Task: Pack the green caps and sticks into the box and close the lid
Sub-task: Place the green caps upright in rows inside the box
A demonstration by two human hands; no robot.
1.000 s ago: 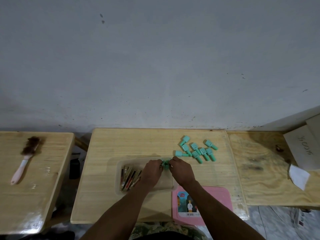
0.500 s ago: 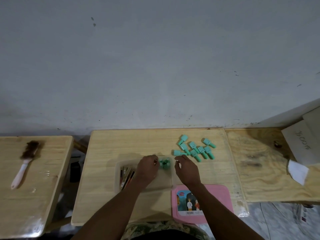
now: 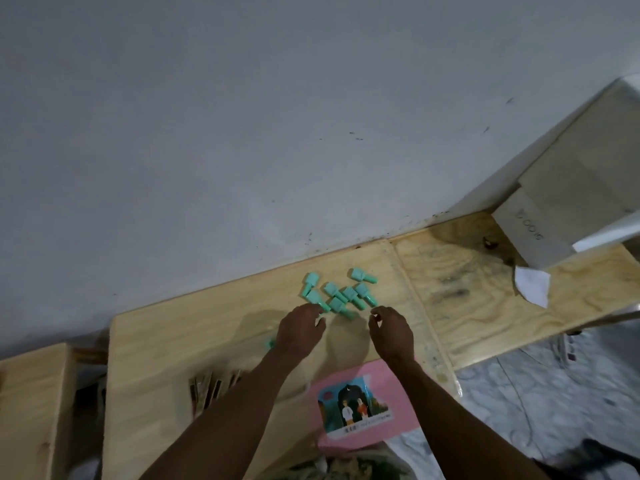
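Several green caps (image 3: 335,293) lie in a loose cluster on the wooden table (image 3: 194,327), near the wall. My left hand (image 3: 300,328) reaches to the cluster's near left edge, fingertips at the closest caps. My right hand (image 3: 391,330) hovers just right of it, fingers loosely curled and holding nothing. The clear box (image 3: 304,377) lies under my left forearm, which hides most of it. Brown sticks (image 3: 214,389) show at its left end, and a bit of green cap (image 3: 269,342) shows beside my left wrist. The pink lid (image 3: 388,386) lies to the box's right.
A second plywood table (image 3: 485,306) adjoins on the right, carrying white boxes (image 3: 533,233) and a paper scrap (image 3: 531,285). Another wooden table (image 3: 31,403) stands to the left across a gap. The wall runs along the tables' far edge.
Both hands left the box and moved forward to the loose caps. The caps they held together a second ago now lie in the box. The camera has tilted and swung right.
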